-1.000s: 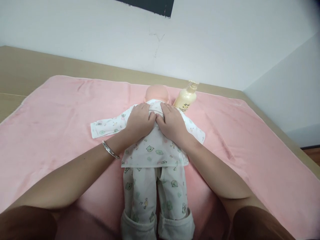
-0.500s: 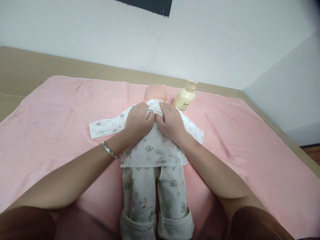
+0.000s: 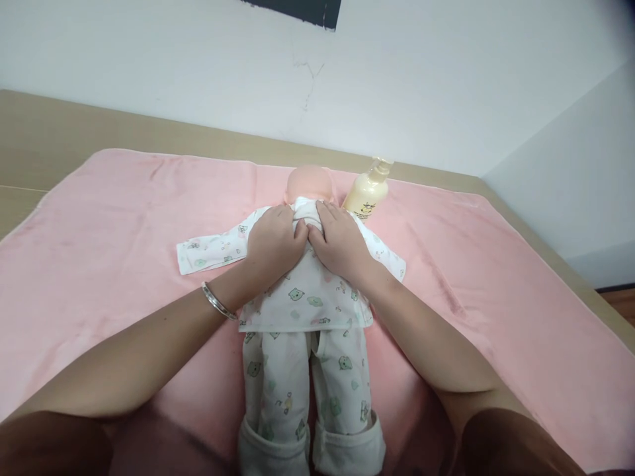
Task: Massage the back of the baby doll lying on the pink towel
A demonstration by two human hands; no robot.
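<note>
A baby doll (image 3: 310, 184) lies stretched out on a pink blanket, its bald head at the far end and no face showing. It wears a white top (image 3: 310, 301) with small green animal prints and matching trousers (image 3: 285, 377) with turned-up cuffs. My left hand (image 3: 274, 241) rests flat on the upper left of the top, fingers spread toward the doll's shoulder. On the other side my right hand (image 3: 343, 241) lies flat in the same way. Both thumbs nearly meet at the middle, just below a fold of cloth near the neck. Neither hand grips anything.
A pale yellow pump bottle (image 3: 367, 193) lies tilted to the right of the doll's head. The pink blanket (image 3: 496, 277) covers most of a wooden surface (image 3: 163, 135), which meets a white wall (image 3: 198, 59) at the back.
My hands stay on the doll's upper back, almost in place. The cloth between my thumbs and the neck is bunched slightly more.
</note>
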